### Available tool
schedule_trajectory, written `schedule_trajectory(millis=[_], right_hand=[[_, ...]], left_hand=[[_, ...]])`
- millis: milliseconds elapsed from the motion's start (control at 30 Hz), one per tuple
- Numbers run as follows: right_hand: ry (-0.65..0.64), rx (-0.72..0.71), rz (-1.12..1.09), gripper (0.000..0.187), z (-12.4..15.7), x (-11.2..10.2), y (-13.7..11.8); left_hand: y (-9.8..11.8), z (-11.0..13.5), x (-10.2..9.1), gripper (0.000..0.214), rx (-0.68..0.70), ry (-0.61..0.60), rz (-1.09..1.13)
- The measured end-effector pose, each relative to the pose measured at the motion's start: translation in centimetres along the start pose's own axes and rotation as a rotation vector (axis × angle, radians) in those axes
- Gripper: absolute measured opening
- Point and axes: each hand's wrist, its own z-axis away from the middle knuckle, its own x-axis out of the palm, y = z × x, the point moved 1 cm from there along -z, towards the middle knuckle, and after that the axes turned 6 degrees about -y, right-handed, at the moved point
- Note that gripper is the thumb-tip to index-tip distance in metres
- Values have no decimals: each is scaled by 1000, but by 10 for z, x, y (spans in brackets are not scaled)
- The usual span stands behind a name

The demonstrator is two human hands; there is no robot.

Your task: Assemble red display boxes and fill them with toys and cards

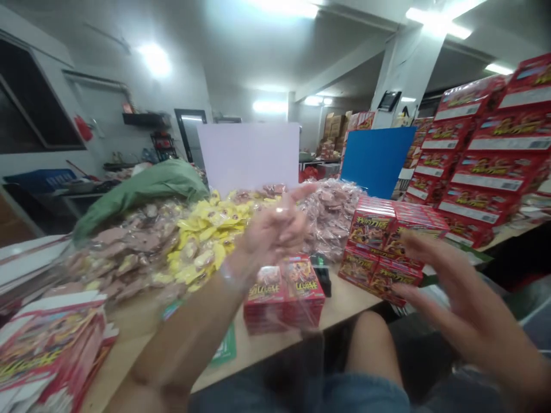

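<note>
My left hand is above a block of small red boxes at the table's front edge. Its index finger points outward while the other fingers curl in; motion blur hides what they hold, if anything. Faint clear film shows over the front of that block. On the right, my right hand has thumb and fingers spread, with nothing visible between them. It is in front of a stack of red printed boxes, overlapping it in view; contact cannot be told. A dark object lies behind the near block.
Bagged yellow pieces and bagged pinkish pieces are heaped behind. A green sack lies at left, flat red cartons in front of it. Large red boxes tower at right. White and blue panels stand behind.
</note>
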Motion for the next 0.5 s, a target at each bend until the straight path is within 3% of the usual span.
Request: schedule_trajectory(millis=[33, 67, 100, 133, 167, 233, 300, 400, 500], right_hand=[[26, -78, 58, 81, -23, -5, -14], [-41, -142, 95, 87, -49, -10, -29], [-202, -176, 111, 85, -74, -14, -43], [-404, -170, 103, 74, -96, -16, -55], [-586, -140, 103, 56, -113, -17, -64], [-809, -49, 134, 20, -128, -16, -75], [-863, 31, 111, 15, -125, -13, -76], [-807, 102, -39, 39, -110, -10, -66], [-796, 92, -9, 53, -109, -3, -55]], left_hand=[[-9, -6, 7, 34, -88, -90, 80], [-19, -11, 13, 30, -164, -179, 157], [-30, -14, 18, 20, -231, -268, 229], [-41, -15, 23, 11, -290, -344, 291], [-51, -16, 27, 17, -336, -399, 346], [-67, -14, 30, 37, -382, -414, 452], [-76, -11, 28, 40, -379, -354, 543], [-81, -8, 20, 32, -351, -322, 629], [-83, -6, 14, 27, -382, -368, 642]])
